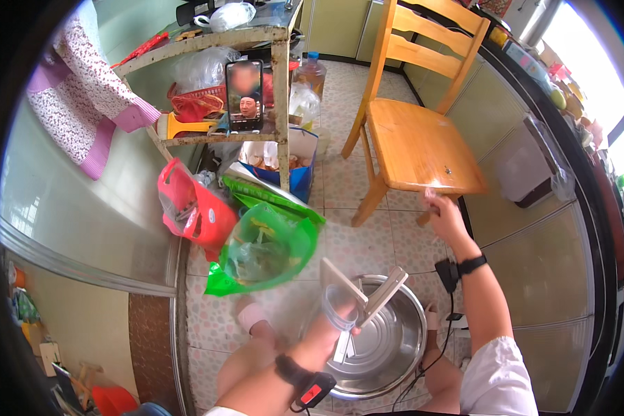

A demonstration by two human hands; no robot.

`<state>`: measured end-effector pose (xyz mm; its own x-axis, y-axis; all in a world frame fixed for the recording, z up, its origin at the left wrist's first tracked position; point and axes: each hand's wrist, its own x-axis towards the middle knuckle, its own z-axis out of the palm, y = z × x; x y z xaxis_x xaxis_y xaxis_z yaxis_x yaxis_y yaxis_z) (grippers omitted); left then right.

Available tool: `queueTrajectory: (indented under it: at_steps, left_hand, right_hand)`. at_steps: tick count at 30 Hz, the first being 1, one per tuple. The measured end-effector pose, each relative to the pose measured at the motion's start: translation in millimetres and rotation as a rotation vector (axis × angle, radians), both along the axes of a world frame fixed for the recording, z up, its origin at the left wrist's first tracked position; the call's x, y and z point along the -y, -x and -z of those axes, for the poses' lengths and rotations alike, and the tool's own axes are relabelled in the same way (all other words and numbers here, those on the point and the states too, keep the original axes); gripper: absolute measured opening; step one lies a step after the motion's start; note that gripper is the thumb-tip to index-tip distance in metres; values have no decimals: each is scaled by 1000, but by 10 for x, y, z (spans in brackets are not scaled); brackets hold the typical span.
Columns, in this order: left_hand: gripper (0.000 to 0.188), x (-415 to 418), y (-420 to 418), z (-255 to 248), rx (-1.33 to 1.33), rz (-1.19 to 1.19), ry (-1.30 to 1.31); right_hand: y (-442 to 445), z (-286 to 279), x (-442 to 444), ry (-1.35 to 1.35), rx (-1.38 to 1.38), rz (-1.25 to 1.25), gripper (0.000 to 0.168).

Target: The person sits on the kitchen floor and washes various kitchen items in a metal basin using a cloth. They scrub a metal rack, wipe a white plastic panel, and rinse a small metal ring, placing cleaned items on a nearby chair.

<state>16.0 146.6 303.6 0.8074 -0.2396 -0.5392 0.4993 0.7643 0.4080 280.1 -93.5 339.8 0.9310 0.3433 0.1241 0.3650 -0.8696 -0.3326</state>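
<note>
My left hand [328, 330] grips a pale hinged plastic tool [384, 297] with two spread arms, over a stainless steel basin [387, 359] on the floor. A clear round plastic cup or container [339, 307] is at the same hand, partly blurred; whether it is attached to the tool I cannot tell. My right hand [445, 217] is by the front edge of a wooden chair [421, 143], its fingers curled and blurred. Whether it holds anything is unclear. A small metal piece [448, 170] lies on the chair seat.
A green plastic bag [270, 249] with clear plastic inside stands left of the basin, beside a red bag [200, 208]. Behind them is a rusty metal shelf [281, 93] with a phone [245, 99] and a yellow-handled brush [184, 126]. A black cable [450, 317] hangs from my right wrist.
</note>
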Motion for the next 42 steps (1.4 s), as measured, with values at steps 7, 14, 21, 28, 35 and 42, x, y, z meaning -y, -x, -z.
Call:
queueTrajectory:
  at_steps: [7, 14, 21, 28, 35, 42]
  left_hand:
    - [15, 186, -75, 160, 93, -29, -375]
    - [15, 439, -671, -24, 328, 116, -959]
    - [25, 701, -2659, -480, 583, 109, -1184]
    - [24, 1008, -3801, -199, 479, 109, -1274]
    - [23, 1279, -4419, -10, 402, -37, -1278]
    - [36, 1273, -4954, 142, 295, 36, -1650]
  right_hand:
    - [1969, -146, 554, -848, -603, 249, 41]
    - [2725, -94, 937, -1424, -672, 471, 43]
    - [2631, 194, 1198, -1579, -697, 427, 44]
    - [2619, 199, 1379, -1515, -732, 468, 43]
    - [2582, 350, 1432, -1446, -749, 501, 43]
    - [2544, 419, 1445, -1434, -767, 509, 41]
